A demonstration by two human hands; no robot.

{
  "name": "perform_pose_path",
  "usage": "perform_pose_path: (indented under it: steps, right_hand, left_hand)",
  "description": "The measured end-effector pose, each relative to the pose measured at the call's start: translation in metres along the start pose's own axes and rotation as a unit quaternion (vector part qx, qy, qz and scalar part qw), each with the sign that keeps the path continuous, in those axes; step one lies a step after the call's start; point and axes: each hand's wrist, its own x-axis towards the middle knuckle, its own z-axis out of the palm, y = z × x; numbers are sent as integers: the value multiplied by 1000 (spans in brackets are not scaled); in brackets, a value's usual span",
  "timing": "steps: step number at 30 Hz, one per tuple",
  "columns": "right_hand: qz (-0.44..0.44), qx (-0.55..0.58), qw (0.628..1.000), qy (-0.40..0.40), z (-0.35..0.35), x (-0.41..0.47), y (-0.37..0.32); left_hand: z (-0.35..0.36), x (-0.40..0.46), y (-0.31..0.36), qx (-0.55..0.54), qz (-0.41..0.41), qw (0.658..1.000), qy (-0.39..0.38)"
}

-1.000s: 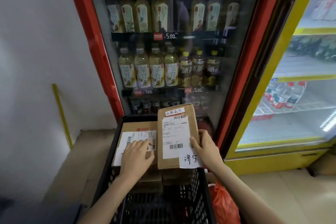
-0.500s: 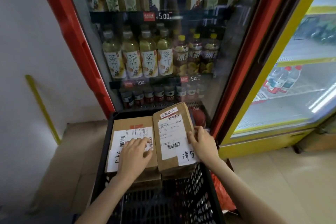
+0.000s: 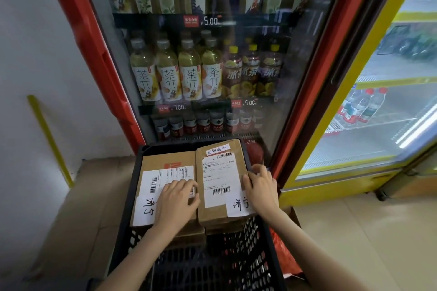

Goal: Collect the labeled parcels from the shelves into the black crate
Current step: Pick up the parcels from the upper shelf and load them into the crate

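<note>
The right-hand box (image 3: 222, 182) looks like stiff brown cardboard, flat and fairly slim; I judge it light enough for one hand, rigid enough not to sag, and not fragile on the outside. Its paper labels are smooth, so fingers would slide there; the bare cardboard edges at 3 and 9 o'clock seem the safer places to take hold. It lies on other boxes at the 12 o'clock end of the black crate (image 3: 264, 238), slightly tilted, its far corner over the rim. It carries a white shipping label with barcodes, a small handwritten strip at its top and a handwritten slip at its 5 o'clock corner.

The right hand (image 3: 261, 188) grasps that box along its 3 o'clock edge, fingers curled over the side. The left hand (image 3: 176, 198) is released, lying flat with straight fingers on the left-hand box (image 3: 165, 165), which touches the first along its side and bears a similar label and slip.
</note>
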Motion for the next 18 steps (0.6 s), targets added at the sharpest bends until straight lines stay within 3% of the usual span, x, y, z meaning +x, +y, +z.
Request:
perform_pose_path:
  steps: [4,11,18]
  right_hand:
    - [-8,-12,999,30,6,-4,1]
    - [-185,-141,972,45,27,-10,-12]
    - [-188,-187,964,-8,35,-5,-12]
  left_hand:
    - [1,5,1,7,8,1000,0]
    - [2,6,-2,0,6,1000,10]
    - [10,-3,-5,-7,0,1000,-14]
